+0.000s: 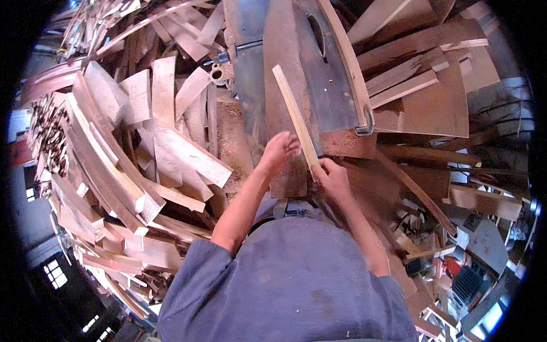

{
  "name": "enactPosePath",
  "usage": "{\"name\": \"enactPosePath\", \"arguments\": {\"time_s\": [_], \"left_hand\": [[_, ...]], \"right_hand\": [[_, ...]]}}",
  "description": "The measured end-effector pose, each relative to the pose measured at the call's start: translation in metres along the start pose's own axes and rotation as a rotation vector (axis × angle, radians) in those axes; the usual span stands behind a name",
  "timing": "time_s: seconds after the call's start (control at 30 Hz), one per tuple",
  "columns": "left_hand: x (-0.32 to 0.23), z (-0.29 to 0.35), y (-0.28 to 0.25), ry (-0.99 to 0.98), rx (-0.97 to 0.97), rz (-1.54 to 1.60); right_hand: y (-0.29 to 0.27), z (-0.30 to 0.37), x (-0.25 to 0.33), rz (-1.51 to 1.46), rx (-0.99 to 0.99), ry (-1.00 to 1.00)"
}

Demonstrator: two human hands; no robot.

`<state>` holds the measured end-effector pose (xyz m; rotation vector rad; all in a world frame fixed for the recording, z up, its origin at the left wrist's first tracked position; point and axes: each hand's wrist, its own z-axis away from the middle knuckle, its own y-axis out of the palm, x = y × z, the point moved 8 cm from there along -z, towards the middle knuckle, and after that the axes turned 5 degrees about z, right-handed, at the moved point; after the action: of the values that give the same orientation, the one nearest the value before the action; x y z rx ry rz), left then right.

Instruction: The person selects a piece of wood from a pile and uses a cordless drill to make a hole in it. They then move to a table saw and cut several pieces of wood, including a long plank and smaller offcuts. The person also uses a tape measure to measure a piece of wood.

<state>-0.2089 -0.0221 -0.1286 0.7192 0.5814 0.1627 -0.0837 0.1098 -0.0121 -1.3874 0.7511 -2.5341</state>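
A narrow pale wooden strip [297,115] slants lengthwise over the machine table, its far end pointing away from me. My right hand [333,175] is closed round its near end. Just left of the strip is my left hand [280,150], fingers loosely bent and apart, with nothing seen in it. Whether its fingertips touch the strip I cannot tell. Beneath both lies a long brown board [283,74] on the dark metal machine table [333,97]. A curved dark blade or slot [317,37] shows farther ahead, right of the board.
A long wooden rail [348,54] borders the machine table's right side. Stacked offcut boards [171,154] crowd the left, beside sawdust [232,134]. More planks [399,88] lie on a brown panel [433,114] at right. A leaning batten [419,191] stands near my right arm.
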Motion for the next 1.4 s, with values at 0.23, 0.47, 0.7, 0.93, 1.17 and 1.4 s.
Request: {"name": "enactPosePath", "arguments": {"time_s": [0.23, 0.47, 0.7, 0.93, 1.17, 1.4], "left_hand": [[-0.014, -0.049, 0.053, 0.012, -0.052, 0.052], [0.076, -0.053, 0.102, -0.364, 0.133, -0.301], [0.123, -0.091, 0.1, 0.007, 0.307, -0.997], [0.083, -0.141, 0.135, 0.428, 0.165, -1.225], [0.066, -0.197, 0.184, 0.677, 0.293, -1.153], [0.081, -0.22, 0.184, 0.532, 0.296, -0.956]], "right_hand": [[-0.042, 0.093, -0.015, 0.264, -0.02, 0.04], [-0.044, 0.144, -0.082, 0.255, -0.264, 0.211], [-0.047, 0.063, -0.118, 0.544, -0.656, 0.076], [-0.078, -0.061, -0.126, 0.391, -0.843, 0.044], [-0.08, -0.078, -0.137, 0.056, -1.079, 0.124], [-0.063, -0.096, -0.168, -0.108, -0.971, 0.175]]}}
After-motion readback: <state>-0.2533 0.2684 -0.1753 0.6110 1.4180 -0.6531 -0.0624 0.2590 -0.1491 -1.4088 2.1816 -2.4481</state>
